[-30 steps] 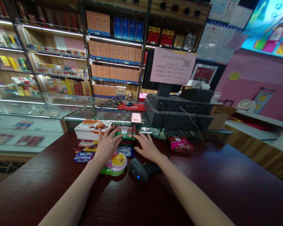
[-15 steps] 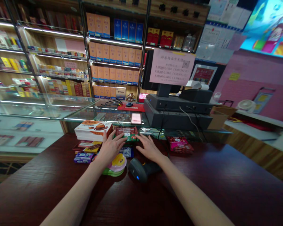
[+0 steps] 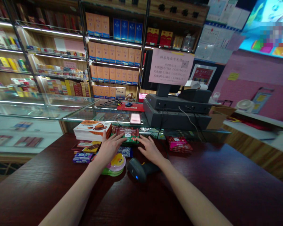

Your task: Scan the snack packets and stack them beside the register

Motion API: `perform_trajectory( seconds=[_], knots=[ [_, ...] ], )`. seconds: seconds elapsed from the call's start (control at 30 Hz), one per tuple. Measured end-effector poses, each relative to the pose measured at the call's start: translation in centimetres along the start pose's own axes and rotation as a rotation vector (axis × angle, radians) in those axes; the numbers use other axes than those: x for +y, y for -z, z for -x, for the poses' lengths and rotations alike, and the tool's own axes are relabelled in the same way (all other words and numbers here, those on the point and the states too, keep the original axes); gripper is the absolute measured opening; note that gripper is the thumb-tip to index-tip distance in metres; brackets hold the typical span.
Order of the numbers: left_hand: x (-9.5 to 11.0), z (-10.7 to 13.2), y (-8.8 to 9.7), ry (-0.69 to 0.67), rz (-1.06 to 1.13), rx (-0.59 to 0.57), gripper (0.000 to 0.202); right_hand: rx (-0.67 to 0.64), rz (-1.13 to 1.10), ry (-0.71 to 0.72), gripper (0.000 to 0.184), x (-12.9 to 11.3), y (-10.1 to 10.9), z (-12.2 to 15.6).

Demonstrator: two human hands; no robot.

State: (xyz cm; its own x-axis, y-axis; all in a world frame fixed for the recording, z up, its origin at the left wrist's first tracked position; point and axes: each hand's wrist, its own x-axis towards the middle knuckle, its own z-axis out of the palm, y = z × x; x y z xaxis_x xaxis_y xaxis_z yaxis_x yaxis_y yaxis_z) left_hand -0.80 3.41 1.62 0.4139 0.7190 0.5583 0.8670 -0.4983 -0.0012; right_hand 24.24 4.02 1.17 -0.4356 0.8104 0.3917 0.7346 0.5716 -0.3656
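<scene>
Red-and-green packet (image 3: 130,132), likely light, slick, best held at its ends, is lying between left hand (image 3: 108,151) and right hand (image 3: 151,150), fingers spread.

Bright strip lights (image 3: 53,31) along the shelves (image 3: 179,3), bluish glare on the dim counter (image 3: 209,179), slight overall blur
</scene>
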Motion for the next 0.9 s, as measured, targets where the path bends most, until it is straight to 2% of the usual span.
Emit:
perform_trajectory(
  seconds=[0.37,0.7,0.9],
  knots=[
    [-0.1,0.1,0.2,-0.003,0.058,-0.025,0.051,0.100,-0.012,0.034,0.045,0.0,-0.1,0.6],
    [0.0,0.0,0.2,-0.022,0.200,0.054,0.048,0.249,-0.025,0.035,0.034,1.0,-0.8,1.2],
    [0.8,-0.2,0.9,-0.020,0.239,0.044,0.050,0.293,-0.020,0.047,0.033,1.1,-0.3,1.7]
  ],
)
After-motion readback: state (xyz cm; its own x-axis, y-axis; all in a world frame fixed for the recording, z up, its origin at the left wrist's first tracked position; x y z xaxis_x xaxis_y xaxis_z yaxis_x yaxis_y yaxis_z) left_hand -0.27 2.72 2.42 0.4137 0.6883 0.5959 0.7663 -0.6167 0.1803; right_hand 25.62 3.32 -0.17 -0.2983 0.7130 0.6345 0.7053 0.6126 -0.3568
